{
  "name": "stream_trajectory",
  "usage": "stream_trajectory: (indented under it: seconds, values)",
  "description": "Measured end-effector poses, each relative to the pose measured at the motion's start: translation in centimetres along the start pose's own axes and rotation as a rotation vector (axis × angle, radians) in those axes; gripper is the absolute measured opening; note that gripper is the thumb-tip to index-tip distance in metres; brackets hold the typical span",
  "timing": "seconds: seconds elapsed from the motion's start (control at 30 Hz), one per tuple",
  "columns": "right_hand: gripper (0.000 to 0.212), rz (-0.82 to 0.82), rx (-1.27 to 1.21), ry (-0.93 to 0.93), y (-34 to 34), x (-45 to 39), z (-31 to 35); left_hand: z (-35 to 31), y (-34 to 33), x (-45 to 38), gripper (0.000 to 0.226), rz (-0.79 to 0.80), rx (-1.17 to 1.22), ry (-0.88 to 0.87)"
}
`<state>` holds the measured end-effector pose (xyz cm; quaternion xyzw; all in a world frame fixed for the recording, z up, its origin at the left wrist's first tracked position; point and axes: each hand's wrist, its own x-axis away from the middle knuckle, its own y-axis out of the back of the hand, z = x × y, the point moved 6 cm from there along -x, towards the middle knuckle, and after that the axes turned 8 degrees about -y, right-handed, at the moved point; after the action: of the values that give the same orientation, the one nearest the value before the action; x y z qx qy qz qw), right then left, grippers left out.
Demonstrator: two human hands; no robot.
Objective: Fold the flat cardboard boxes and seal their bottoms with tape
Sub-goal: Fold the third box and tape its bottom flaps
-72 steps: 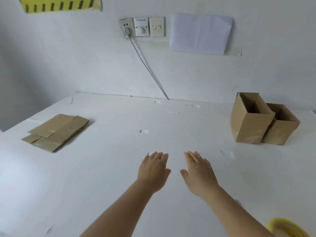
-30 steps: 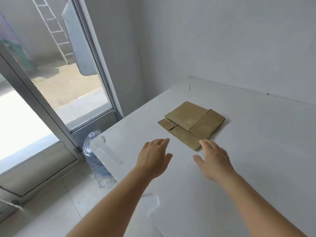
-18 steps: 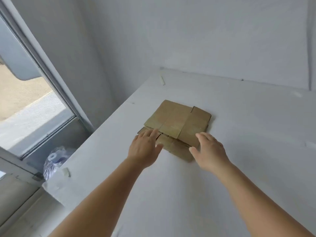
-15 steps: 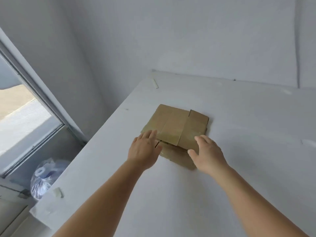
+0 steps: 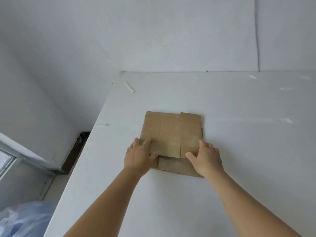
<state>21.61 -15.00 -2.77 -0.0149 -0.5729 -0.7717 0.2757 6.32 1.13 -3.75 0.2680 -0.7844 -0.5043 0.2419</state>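
Brown corrugated cardboard, a small stack of flat cardboard boxes, lies on the white table near its left edge and short of the far corner, directly ahead of the person. The top blank shows its fold creases and flap slits running away from the viewer; a second blank projects from beneath it on the near side. How many blanks the stack holds cannot be determined from this angle. The left hand rests on the near left corner of the stack, fingers extended over the top blank and thumb lying across its near edge; whether the thumb has hooked under that edge is not clear. The right hand rests on the near right corner, fingers laid flat and relaxed on the cardboard, gripping nothing. Both hands are equally close, one at each near corner, so in my judgement the coming lift depends on separating the top blank's near edge from the one below. Nearby, a short white strip lies toward the far left corner, and a few pale scraps lie well to the right. Nothing stands between hands and stack. A bluish plastic bag sits on the floor, lower left.
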Motion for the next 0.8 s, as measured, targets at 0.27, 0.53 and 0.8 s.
stream_trajectory:
  seconds: [0.27,0.53,0.8]
  values:
    - [0.072,-0.108,-0.151,0.001,0.7,0.9,-0.5,0.0,0.8,0.5,0.06,-0.128,0.184,-0.032]
    - [0.069,-0.208,-0.317,0.006,3.9,3.8,-4.8,-4.1,1.6,2.8,0.061,-0.19,0.289,-0.156]
    - [0.068,-0.321,-0.417,-0.099,8.9,7.8,-15.9,-14.6,-1.0,6.5,0.064,-0.202,0.358,-0.36]
